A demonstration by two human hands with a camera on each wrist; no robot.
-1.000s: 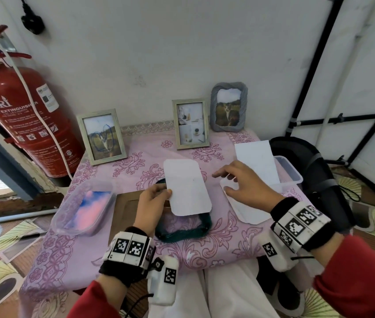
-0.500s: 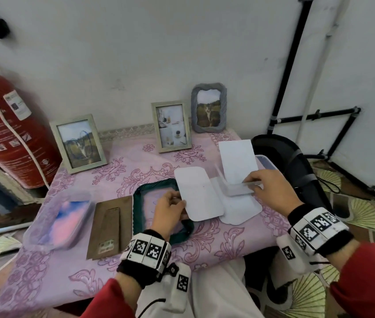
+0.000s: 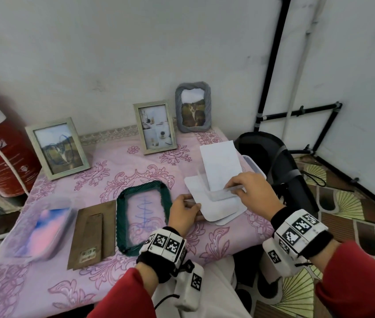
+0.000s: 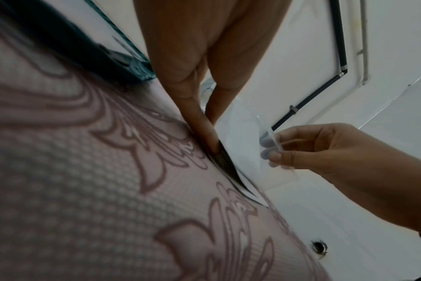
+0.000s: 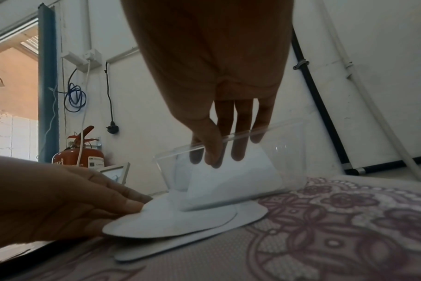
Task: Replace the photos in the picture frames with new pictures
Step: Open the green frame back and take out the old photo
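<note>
A dark green frame [image 3: 122,203] lies flat and empty on the pink tablecloth, its brown backing board [image 3: 92,235] to its left. My left hand [image 3: 185,210] pinches the near edge of a rounded white card [image 3: 216,207] that lies on a second white card [image 5: 240,216]. My right hand [image 3: 239,188] pinches the top edge of a clear pane [image 5: 289,152], tilted up off the cards. A white sheet [image 3: 220,166] leans behind the pane. In the right wrist view the thumb is in front of the pane and the fingers behind it.
Three filled frames stand along the wall: a pale one [image 3: 57,149] at left, another [image 3: 155,127] in the middle, a grey one [image 3: 193,107] beside it. A plastic tub [image 3: 42,226] with a pink-blue picture sits at left, a clear tub [image 3: 253,166] at the right edge.
My left hand carried the white card from over the green frame to the right, onto the other card. My right hand took hold of the clear pane and tilted it up.
</note>
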